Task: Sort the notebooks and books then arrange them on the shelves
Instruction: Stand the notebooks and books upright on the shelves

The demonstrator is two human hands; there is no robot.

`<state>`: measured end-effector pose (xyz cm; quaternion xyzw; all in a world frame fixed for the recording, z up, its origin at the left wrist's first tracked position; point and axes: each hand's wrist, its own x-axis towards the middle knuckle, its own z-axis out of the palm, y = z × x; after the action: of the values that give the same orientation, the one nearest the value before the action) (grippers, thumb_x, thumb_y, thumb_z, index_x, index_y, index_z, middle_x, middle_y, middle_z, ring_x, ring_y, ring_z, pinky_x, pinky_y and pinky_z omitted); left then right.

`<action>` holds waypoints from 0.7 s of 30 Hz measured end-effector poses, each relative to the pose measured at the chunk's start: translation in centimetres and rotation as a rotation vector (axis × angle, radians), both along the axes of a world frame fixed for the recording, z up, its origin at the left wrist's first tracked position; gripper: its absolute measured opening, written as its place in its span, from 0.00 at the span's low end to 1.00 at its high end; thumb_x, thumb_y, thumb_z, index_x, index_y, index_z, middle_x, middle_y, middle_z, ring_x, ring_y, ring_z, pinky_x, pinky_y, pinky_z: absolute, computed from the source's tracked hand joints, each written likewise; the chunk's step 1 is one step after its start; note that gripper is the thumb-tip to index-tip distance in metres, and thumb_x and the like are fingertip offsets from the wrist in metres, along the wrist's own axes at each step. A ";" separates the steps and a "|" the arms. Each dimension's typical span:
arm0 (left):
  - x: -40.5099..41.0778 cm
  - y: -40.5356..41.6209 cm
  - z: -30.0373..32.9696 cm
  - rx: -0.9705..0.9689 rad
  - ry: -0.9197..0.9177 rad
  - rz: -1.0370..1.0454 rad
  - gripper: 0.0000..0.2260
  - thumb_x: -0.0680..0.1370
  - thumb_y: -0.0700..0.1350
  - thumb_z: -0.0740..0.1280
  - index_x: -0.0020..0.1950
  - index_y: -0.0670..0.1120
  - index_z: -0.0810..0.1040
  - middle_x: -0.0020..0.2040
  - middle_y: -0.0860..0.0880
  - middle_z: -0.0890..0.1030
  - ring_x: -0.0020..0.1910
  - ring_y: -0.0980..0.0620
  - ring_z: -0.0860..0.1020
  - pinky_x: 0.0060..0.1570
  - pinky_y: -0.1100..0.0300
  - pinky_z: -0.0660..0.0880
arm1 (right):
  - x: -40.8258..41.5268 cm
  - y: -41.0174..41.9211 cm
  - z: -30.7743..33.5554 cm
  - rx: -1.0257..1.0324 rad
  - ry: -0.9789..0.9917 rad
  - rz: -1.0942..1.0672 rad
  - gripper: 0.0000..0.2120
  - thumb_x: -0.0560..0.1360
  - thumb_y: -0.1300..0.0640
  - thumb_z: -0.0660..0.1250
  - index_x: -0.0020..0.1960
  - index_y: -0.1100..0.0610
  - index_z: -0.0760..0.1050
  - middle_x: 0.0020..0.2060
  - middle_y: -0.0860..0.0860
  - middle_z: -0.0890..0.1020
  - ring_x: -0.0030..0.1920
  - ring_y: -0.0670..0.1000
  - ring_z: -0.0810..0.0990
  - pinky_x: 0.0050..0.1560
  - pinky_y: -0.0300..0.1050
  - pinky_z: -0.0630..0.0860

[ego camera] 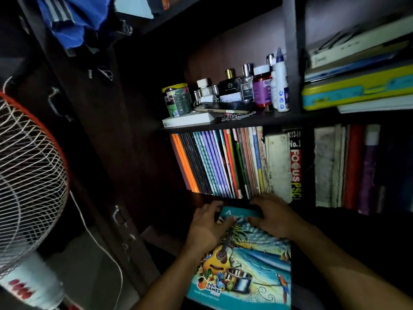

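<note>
Dim, dark-wood shelves [252,124] fill the wall ahead. Upper shelf, left bay: bottles [257,86], a patterned tin [177,99], a phone [223,108] and a flat white box [190,120]. Upper shelf, right bay: books [357,86] stacked flat, yellow and teal covers among them. Lower shelf: a row of thin notebooks [214,162] standing on end and leaning left, spines orange, black, teal and purple; just right of them thicker worn volumes, one with a spine reading "FOCUS PSC" [295,166]; further right, more upright books in red [353,166] and purple.

Below the row, a large notebook [250,265] with a beach, guitar and parrot cover is held flat, its far edge pointing at the shelf bottom, just under the standing notebooks. Left hand [209,224] lies on its upper left corner, fingers curved over the cover, thumb toward the edge. Right hand [271,217] grips the far upper edge, fingers curled over it. A second teal item sits at that far edge between the two hands; whether it is a separate notebook cannot be told.

Left side: a standing fan [29,175] with a white grille and red rim, its cord [100,247] hanging, beside a dark cupboard door [89,130]. Blue cloth [73,16] hangs at top left
</note>
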<state>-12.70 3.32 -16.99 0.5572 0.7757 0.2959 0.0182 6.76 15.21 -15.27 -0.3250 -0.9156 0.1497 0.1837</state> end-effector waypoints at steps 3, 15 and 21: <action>0.8 -0.2 0.7 -0.013 -0.032 0.072 0.28 0.75 0.66 0.69 0.70 0.53 0.74 0.58 0.52 0.75 0.61 0.51 0.72 0.61 0.53 0.73 | 0.4 -0.5 0.3 -0.012 -0.027 -0.045 0.28 0.75 0.34 0.66 0.66 0.51 0.76 0.61 0.53 0.75 0.64 0.55 0.70 0.63 0.49 0.70; 1.9 -3.5 4.1 -0.046 -0.772 -0.192 0.14 0.75 0.48 0.75 0.60 0.49 0.80 0.46 0.46 0.85 0.37 0.51 0.82 0.43 0.55 0.78 | 1.4 -1.0 2.3 -0.067 0.454 -0.064 0.15 0.76 0.42 0.71 0.48 0.46 0.66 0.41 0.44 0.77 0.37 0.46 0.79 0.36 0.51 0.79; 2.7 -6.7 6.3 0.218 -0.715 -0.287 0.12 0.81 0.44 0.68 0.63 0.51 0.78 0.56 0.43 0.85 0.51 0.41 0.85 0.49 0.47 0.82 | 0.5 -1.0 3.2 -0.010 0.858 -0.084 0.23 0.72 0.43 0.74 0.62 0.46 0.68 0.53 0.46 0.77 0.48 0.49 0.80 0.45 0.50 0.82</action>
<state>-9.96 -3.41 -10.64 0.5205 0.5987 0.5463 0.2686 7.27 14.24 -12.09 -0.2712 -0.7415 0.2680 0.5520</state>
